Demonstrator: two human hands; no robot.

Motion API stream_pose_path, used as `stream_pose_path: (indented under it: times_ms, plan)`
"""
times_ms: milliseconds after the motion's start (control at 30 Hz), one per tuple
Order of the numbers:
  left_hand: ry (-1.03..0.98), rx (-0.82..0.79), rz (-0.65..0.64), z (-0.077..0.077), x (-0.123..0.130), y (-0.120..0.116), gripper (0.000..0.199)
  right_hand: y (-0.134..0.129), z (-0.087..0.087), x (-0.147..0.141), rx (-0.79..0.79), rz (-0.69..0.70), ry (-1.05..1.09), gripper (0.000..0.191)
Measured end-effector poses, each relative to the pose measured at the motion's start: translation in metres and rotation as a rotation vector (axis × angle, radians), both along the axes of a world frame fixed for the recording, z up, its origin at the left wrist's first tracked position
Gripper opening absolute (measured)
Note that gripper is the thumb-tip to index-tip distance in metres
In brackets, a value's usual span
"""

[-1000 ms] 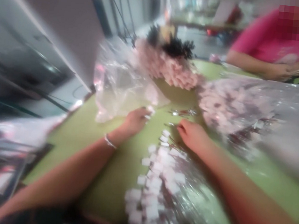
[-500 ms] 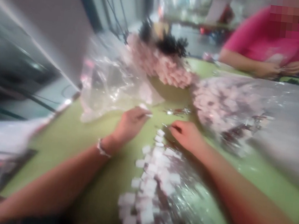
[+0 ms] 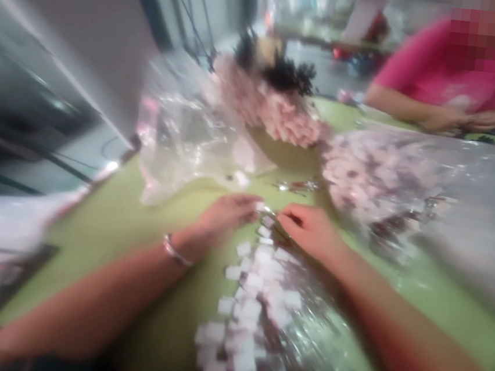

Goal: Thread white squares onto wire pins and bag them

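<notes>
Over the green table [image 3: 176, 202], my left hand [image 3: 231, 214] pinches a small white piece [image 3: 260, 206] at its fingertips. My right hand [image 3: 307, 226] is closed just to the right, its fingertips on a thin, shiny end that reaches toward the white piece. Blur hides whether the two touch. Below both hands lies a long bunch of small white square pieces [image 3: 248, 311], partly on clear plastic wrap [image 3: 323, 350]. Another white piece [image 3: 242, 178] rests beyond my left hand. Small shiny and reddish bits [image 3: 297, 185] lie beyond my right hand.
Pink flowers [image 3: 284, 116] with dark leaves stand at the back. A crumpled clear bag [image 3: 181, 144] lies at the back left. Pale pink flowers in plastic [image 3: 363, 167] fill the right side. Across the table sits a person in a pink shirt [image 3: 455, 71].
My left hand has moved right and nearer to me, bringing its white piece beside my right fingertips. A white piece now shows where that hand was. My right hand has hardly moved.
</notes>
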State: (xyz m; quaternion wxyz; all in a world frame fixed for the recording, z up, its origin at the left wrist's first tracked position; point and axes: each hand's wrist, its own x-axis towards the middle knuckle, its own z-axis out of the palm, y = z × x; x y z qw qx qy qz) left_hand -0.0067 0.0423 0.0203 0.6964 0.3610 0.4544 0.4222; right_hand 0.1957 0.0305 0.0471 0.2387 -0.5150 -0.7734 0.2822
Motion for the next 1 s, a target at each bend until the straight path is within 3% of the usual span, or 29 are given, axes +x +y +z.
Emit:
stream_pose_path:
  times_ms: [200,467,567,767,1000]
  plan:
    - [0.230,0.157,-0.063,-0.009,-0.006,-0.001,0.027,0.000,-0.002,0.002,0.139,0.010,-0.035,0.018]
    - [0.289,0.263,-0.051,-0.009,-0.007,-0.002,0.046,0.001,-0.005,0.004,0.196,0.006,-0.116,0.018]
    - [0.331,0.332,0.005,-0.012,-0.006,-0.002,0.043,0.000,-0.003,0.004,0.212,0.031,-0.139,0.020]
    - [0.548,0.525,-0.047,-0.020,-0.009,-0.003,0.021,-0.004,0.003,0.001,0.106,0.015,-0.049,0.021]
    - [0.659,0.629,-0.070,-0.019,-0.006,-0.006,0.024,-0.004,0.006,0.000,0.029,0.049,-0.097,0.022]
